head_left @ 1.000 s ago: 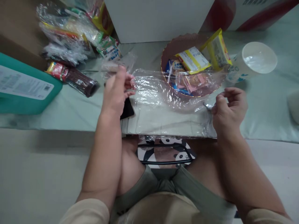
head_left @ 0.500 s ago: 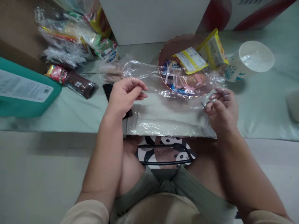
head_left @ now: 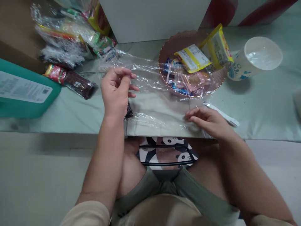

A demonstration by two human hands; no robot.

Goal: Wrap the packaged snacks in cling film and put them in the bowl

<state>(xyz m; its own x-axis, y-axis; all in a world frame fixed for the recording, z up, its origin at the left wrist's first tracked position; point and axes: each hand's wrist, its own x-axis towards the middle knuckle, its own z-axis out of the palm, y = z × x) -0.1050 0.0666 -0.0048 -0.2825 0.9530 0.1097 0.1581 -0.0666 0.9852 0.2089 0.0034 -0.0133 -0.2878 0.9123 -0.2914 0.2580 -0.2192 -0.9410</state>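
Observation:
A crinkled clear plastic bag (head_left: 155,108) lies spread between my hands at the front of the table. My left hand (head_left: 117,91) is at its left end, thumb closed against the curled index finger on the film, the other fingers bent loosely. At the bag's right side, my right hand (head_left: 209,121) has thumb and fingertips closed on the film near the table edge. A white-handled tool (head_left: 224,115), perhaps a cutter, rests just behind my right hand. A dark phone (head_left: 129,111) is mostly covered by my left hand and the film.
Behind the bag stands a pink scalloped plate (head_left: 172,42) with several wrapped snacks (head_left: 193,58). To its right is a white paper cup (head_left: 255,59). At left are a brown snack packet (head_left: 78,84), a green container (head_left: 25,91) and piled wrappers (head_left: 68,40). A white box (head_left: 155,18) stands behind.
My right hand has moved left and toward the table edge, and the white-handled tool now shows beside it. My left hand has shifted slightly left and away from me. The plastic has drawn back from the plate's right side.

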